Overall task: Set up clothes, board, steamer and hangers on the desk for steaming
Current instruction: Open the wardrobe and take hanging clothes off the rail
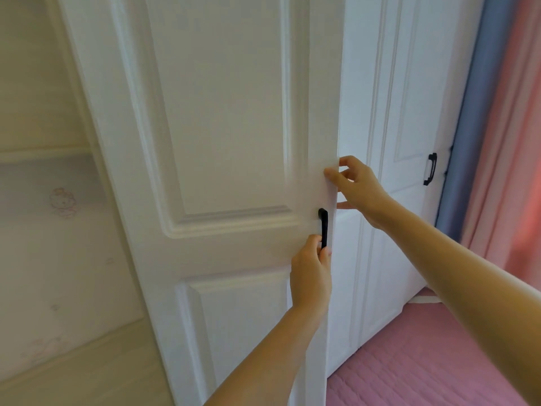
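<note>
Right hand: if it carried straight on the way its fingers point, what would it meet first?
The right hand points left at the free edge of the white wardrobe door, and its thumb and fingers already look to be touching it, so the door comes first.

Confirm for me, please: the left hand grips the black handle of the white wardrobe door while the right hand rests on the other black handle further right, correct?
Not quite. The left hand does grip the black handle of the white wardrobe door, but the right hand holds that same door's free edge; the other black handle further right is untouched. The head view shows it.
</note>
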A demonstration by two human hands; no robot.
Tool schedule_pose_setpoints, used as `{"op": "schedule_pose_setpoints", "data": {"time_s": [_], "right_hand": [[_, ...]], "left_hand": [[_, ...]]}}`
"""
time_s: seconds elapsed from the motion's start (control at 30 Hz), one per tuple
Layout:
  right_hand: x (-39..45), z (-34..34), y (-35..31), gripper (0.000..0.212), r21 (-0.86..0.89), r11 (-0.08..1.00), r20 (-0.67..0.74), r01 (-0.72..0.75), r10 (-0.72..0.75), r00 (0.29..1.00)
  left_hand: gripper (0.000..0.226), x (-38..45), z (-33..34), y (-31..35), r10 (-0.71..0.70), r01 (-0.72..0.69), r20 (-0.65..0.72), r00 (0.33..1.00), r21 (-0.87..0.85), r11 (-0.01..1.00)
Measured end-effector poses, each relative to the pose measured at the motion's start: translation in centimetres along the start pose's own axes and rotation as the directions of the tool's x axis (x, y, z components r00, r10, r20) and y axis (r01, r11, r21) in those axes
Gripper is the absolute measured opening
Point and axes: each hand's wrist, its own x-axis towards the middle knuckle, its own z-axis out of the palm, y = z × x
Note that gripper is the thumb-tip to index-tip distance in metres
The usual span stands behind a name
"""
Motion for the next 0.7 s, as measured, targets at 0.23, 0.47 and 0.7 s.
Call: {"op": "schedule_pose_setpoints", "data": {"time_s": [0.23, 0.47, 0.7], "right_hand": [[-7.3, -0.5, -3.1, 0.027, 0.007, 1.0, -0.118, 0.01, -0.009, 0.993], [-14.5, 0.7, -6.0, 0.026, -0.074, 0.994, -0.202, 0.075, -0.088, 0.975], [-21.3, 2.5, -9.5, 0.036, -0.11, 0.984, -0.184, 0.138, -0.157, 0.97]], "left_hand": [[0.008, -6.2, -3.5, 2.8, 0.066, -0.067, 0.058, 0.996, 0.021, 0.998], [0.011, -12.7, -7.6, 4.4, 0.118, -0.118, 0.025, 0.993, -0.01, 0.993], [0.018, -18.2, -13.0, 4.8, 0.197, -0.195, -0.032, 0.98, 0.066, 0.979]]}}
